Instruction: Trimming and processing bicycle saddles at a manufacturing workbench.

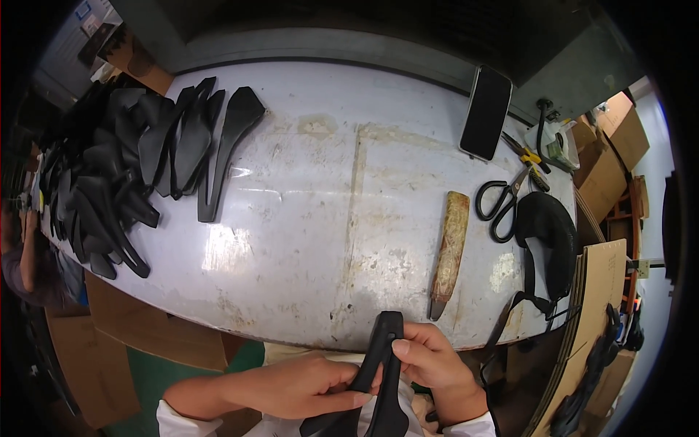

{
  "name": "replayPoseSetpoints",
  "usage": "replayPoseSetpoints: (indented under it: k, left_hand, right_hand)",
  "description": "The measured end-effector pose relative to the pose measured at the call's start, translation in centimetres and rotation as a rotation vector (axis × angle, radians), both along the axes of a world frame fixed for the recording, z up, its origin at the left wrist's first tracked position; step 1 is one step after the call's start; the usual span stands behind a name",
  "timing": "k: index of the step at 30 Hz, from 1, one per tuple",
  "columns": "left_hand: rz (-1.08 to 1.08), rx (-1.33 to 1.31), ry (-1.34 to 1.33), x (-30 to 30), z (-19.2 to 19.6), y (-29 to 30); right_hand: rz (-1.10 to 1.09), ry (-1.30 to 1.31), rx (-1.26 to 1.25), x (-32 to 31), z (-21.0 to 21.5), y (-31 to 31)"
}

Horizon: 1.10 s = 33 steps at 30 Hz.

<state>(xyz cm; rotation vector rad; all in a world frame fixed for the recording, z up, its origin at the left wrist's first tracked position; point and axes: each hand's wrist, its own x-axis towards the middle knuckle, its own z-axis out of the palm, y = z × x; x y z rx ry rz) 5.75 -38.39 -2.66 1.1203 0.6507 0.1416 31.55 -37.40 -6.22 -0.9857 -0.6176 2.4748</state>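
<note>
At the table's front edge I hold a long black moulded piece (392,371), slit down its middle so that it parts into two arms toward me. My left hand (309,384) is closed on one arm, with thumb and fingers pinching its side. Higher up, my right hand (431,355) grips the narrow end, the thumb lying on its edge. The lower part of the piece runs out of the picture. Just beyond my right hand lies a tool with a worn, tan-brown wrapped handle (451,244) and a short tip toward me.
A heap of similar black pieces (102,171) covers the table's left, one single piece (233,138) at its side. On the right lie a phone (486,113), black-handled scissors (502,207), yellow-handled pliers (528,154) and a black strapped item (557,240). Cardboard (593,313) stands beside the table.
</note>
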Motion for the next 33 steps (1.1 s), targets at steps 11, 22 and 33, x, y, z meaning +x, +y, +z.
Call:
replayPoseSetpoints:
  k: [11,22,33]
  left_hand:
    - [0.066,0.040,-0.033,0.1,0.8,-0.2]
    - [0.069,0.033,-0.035,-0.3,0.1,-0.3]
    - [0.100,0.026,-0.035,-0.4,-0.4,-0.6]
  right_hand:
    - [-0.096,0.160,0.032,-0.7,0.3,-0.9]
    - [0.116,0.067,0.381,0.7,-1.9,-2.4]
    - [0.227,0.188,0.509,0.7,-3.0,-2.6]
